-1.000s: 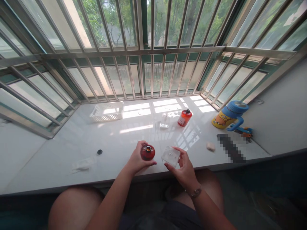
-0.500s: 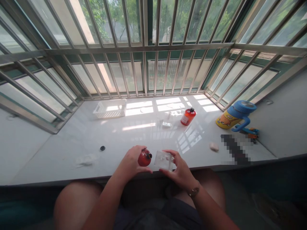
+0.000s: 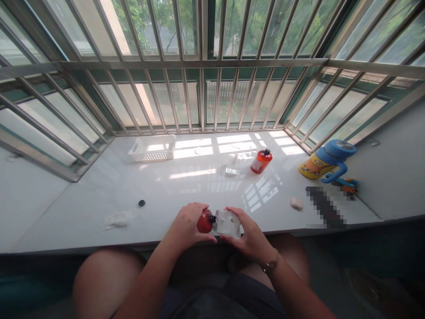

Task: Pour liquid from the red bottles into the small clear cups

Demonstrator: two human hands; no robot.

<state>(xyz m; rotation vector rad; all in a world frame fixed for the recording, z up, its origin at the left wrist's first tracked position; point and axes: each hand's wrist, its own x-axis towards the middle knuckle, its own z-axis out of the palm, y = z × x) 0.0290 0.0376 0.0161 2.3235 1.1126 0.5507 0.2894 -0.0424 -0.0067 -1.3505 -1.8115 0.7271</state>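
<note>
Your left hand (image 3: 187, 223) is curled around a round, glossy red bottle with a dark neck (image 3: 205, 221), fingers over the far side and thumb along the near side. Bottle tilted: its neck points toward your right. Your right hand (image 3: 249, 231) grips a clear, square-sided transparent container (image 3: 228, 223) from its right side, fingers at the far edge, thumb at the near edge. A bracelet or watch (image 3: 270, 264) sits on your right wrist. Bottle neck lies right at the container's left side; whether the two touch, cannot tell. Both items are in your hands, at the front edge of the glossy white countertop (image 3: 186, 190), above your lap. Liquid level in either: cannot tell.

Surroundings, to your left: a small round black cap (image 3: 141, 203) on the countertop; beyond it, near the front edge, a crumpled whitish sheet (image 3: 117, 219). Far left, a white perforated plastic basket (image 3: 152, 156) below the metal window bars (image 3: 202, 97).

Ahead of your right hand: a small clear vessel (image 3: 231, 170), and just beside it an upright orange-red bottle with a black cap and pale label (image 3: 260, 163). Far right: a blue-and-yellow drinking jug with a blue handle (image 3: 318, 166); nearer you, a small beige lump (image 3: 296, 203).
</note>
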